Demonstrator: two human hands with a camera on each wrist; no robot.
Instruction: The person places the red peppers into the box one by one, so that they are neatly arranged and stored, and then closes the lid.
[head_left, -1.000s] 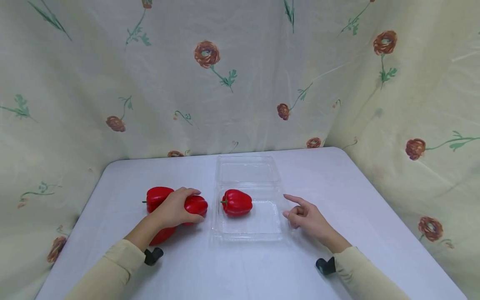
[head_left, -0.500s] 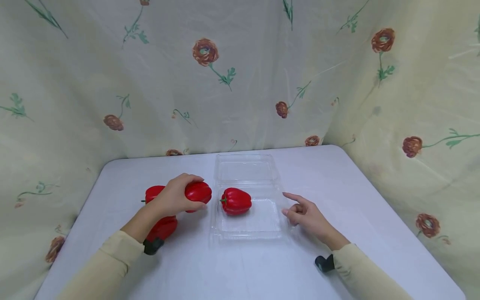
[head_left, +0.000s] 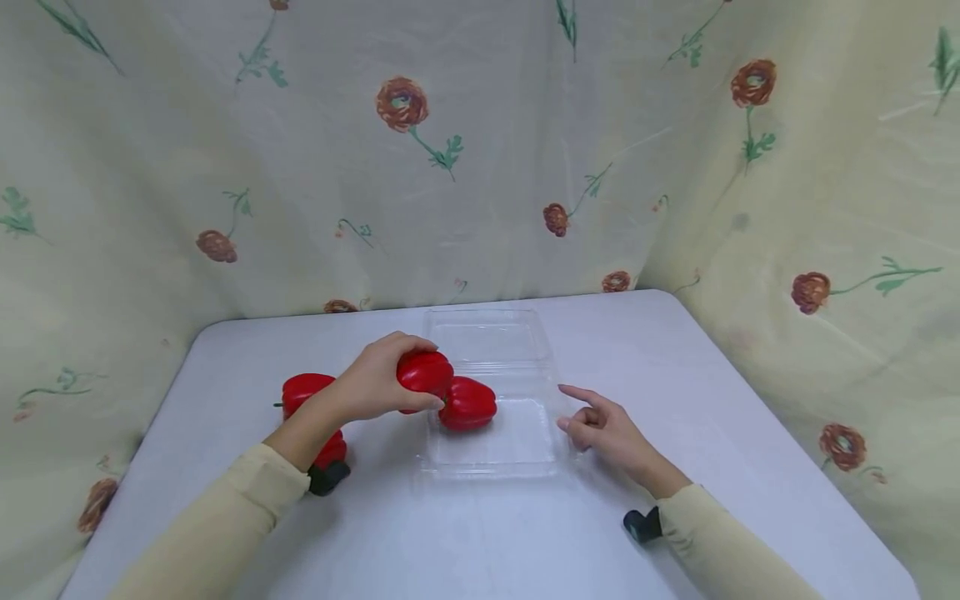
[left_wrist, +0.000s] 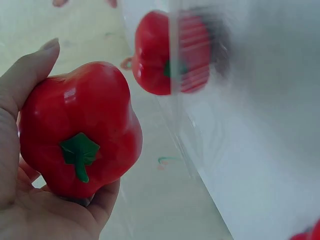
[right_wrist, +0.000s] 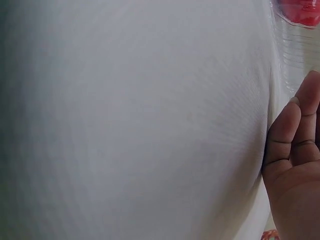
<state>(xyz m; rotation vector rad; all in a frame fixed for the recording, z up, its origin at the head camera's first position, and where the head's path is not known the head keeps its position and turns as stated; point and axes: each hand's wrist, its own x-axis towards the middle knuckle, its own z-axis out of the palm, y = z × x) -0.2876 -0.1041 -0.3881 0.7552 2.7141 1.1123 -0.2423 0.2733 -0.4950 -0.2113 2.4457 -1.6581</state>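
My left hand [head_left: 378, 383] holds a red bell pepper [head_left: 424, 372] between thumb and fingers, over the left side of an open clear plastic clamshell box [head_left: 491, 470]. In the left wrist view the green stem of the held bell pepper [left_wrist: 82, 127] faces the camera. Another red bell pepper [head_left: 471, 407] lies in the box, overlapped by the held one in the head view. My right hand [head_left: 606, 429] rests at the box's right side, index finger stretched out and the other fingers loosely bent, with nothing in it.
Two more red bell peppers, one farther back [head_left: 303, 390] and one nearer [head_left: 333, 448], lie on the white table [head_left: 480, 542] at left, partly hidden by my left arm. The box's lid [head_left: 487, 337] lies folded back. A flowered curtain [head_left: 480, 150] hangs behind.
My left hand has lifted the bell pepper off the table and carried it right, to over the box. My right hand has stayed at the box's right side.
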